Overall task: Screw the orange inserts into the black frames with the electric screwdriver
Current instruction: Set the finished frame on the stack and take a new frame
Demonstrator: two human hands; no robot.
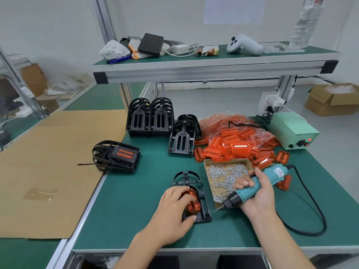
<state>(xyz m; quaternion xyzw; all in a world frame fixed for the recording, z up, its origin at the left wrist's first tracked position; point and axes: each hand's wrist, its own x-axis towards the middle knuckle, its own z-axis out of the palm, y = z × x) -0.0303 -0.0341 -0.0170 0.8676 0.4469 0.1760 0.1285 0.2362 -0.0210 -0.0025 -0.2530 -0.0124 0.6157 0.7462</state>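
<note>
A black frame (196,186) lies on the green mat near the front edge, with orange inserts (58,205) set in it. My left hand (174,214) rests on the frame, its fingers lying over the inserts and its thumb on the frame's near end. My right hand (256,195) grips the teal electric screwdriver (252,188), whose bit points down-left just right of the frame. A cardboard tray of screws (225,176) sits behind the screwdriver.
A pile of orange inserts (239,146) lies at the back right beside a green power supply (291,131). Stacks of black frames (150,118) stand behind, one frame (181,141) apart. Finished frames (115,156) sit left by brown cardboard (48,162). The screwdriver's cable (314,210) loops right.
</note>
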